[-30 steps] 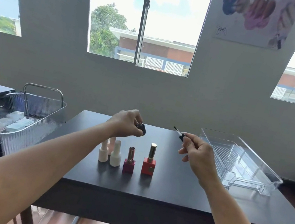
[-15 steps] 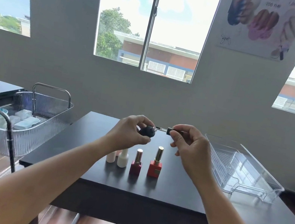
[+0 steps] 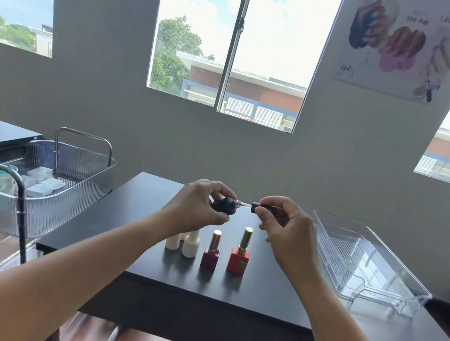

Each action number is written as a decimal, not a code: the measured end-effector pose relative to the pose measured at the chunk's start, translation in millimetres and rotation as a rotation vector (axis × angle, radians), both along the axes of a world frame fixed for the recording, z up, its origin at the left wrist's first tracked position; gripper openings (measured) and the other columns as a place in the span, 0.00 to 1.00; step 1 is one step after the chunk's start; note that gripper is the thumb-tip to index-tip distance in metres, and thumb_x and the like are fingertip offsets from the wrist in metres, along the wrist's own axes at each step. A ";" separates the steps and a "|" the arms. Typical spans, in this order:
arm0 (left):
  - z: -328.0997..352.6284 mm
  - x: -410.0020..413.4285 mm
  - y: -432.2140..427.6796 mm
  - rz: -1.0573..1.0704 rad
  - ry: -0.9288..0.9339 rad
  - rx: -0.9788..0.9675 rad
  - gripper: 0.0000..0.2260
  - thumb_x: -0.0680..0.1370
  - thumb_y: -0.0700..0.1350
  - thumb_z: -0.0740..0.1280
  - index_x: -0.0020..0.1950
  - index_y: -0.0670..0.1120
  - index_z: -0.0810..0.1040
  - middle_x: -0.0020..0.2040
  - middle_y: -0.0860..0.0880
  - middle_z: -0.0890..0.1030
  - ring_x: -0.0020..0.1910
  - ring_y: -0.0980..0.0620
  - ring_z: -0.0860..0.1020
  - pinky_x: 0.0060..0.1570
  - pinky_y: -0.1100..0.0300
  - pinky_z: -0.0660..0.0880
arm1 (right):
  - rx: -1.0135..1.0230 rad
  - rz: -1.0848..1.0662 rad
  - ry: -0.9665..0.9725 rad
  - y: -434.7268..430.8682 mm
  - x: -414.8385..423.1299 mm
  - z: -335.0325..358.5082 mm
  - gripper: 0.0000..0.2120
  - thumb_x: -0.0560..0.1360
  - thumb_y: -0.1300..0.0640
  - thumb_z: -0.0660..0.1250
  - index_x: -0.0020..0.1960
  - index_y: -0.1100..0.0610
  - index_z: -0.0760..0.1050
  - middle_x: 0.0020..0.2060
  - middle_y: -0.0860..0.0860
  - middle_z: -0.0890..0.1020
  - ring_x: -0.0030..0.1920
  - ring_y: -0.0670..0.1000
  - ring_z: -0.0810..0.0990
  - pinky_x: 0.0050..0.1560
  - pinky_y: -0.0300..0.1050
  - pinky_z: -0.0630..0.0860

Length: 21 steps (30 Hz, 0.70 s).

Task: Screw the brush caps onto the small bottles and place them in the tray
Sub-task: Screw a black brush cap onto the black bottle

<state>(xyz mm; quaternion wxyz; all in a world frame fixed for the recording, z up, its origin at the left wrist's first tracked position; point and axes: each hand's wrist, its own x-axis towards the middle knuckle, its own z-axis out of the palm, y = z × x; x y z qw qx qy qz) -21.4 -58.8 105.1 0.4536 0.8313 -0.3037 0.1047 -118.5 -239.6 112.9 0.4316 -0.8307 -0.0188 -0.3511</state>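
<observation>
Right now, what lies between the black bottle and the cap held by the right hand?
Head view: only the thin brush stem of the cap spans that gap, its tip at the mouth of the black bottle.

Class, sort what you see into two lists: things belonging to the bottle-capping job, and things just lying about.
Job: black bottle, held by left hand; brush cap, pinched by right hand; red bottle; maroon bottle; white bottle; clear tray.
Lying about: cart basket; nail poster.

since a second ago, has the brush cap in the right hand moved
Yes: the brush cap has shifted left, away from the clear tray, its brush now at the mouth of the black bottle.
</observation>
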 end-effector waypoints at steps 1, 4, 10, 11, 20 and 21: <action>0.2 -0.6 0.0 -0.001 -0.005 0.001 0.16 0.68 0.44 0.75 0.48 0.62 0.81 0.49 0.55 0.78 0.35 0.64 0.75 0.40 0.73 0.69 | -0.012 -0.004 -0.003 0.6 0.0 0.1 0.05 0.74 0.56 0.72 0.49 0.50 0.80 0.42 0.46 0.84 0.42 0.47 0.84 0.44 0.46 0.82; 1.3 -2.1 -0.2 -0.002 -0.023 0.007 0.16 0.68 0.43 0.75 0.50 0.61 0.81 0.49 0.55 0.77 0.37 0.61 0.76 0.42 0.71 0.71 | -0.047 -0.019 -0.020 1.8 1.2 1.2 0.05 0.74 0.55 0.73 0.50 0.50 0.81 0.43 0.47 0.84 0.42 0.48 0.83 0.45 0.50 0.82; 1.7 -5.3 -1.8 -0.013 -0.022 0.017 0.16 0.68 0.43 0.75 0.51 0.61 0.82 0.48 0.53 0.75 0.38 0.60 0.76 0.42 0.69 0.71 | -0.055 0.000 0.012 3.0 5.9 -0.1 0.09 0.76 0.56 0.70 0.55 0.49 0.82 0.44 0.47 0.81 0.39 0.48 0.82 0.46 0.52 0.82; 1.7 -5.9 -2.2 -0.014 -0.019 0.015 0.16 0.68 0.44 0.75 0.51 0.61 0.82 0.48 0.53 0.75 0.38 0.59 0.76 0.42 0.69 0.70 | -0.052 0.015 0.024 3.4 6.6 -0.8 0.10 0.77 0.57 0.68 0.57 0.50 0.82 0.44 0.46 0.80 0.39 0.47 0.82 0.46 0.52 0.82; 0.0 -7.6 -4.7 -0.014 -0.025 -0.017 0.16 0.67 0.46 0.77 0.50 0.64 0.82 0.47 0.55 0.76 0.38 0.62 0.76 0.41 0.71 0.69 | 0.148 0.112 0.052 -0.9 10.5 -3.1 0.12 0.72 0.67 0.72 0.50 0.53 0.81 0.38 0.49 0.86 0.37 0.45 0.85 0.32 0.39 0.81; -0.5 -7.7 -4.4 -0.015 -0.029 -0.020 0.17 0.67 0.46 0.77 0.49 0.64 0.82 0.47 0.55 0.76 0.38 0.62 0.76 0.41 0.71 0.70 | 0.140 0.113 0.056 -1.6 10.9 -3.3 0.11 0.72 0.67 0.72 0.49 0.52 0.81 0.37 0.49 0.86 0.36 0.45 0.85 0.32 0.39 0.80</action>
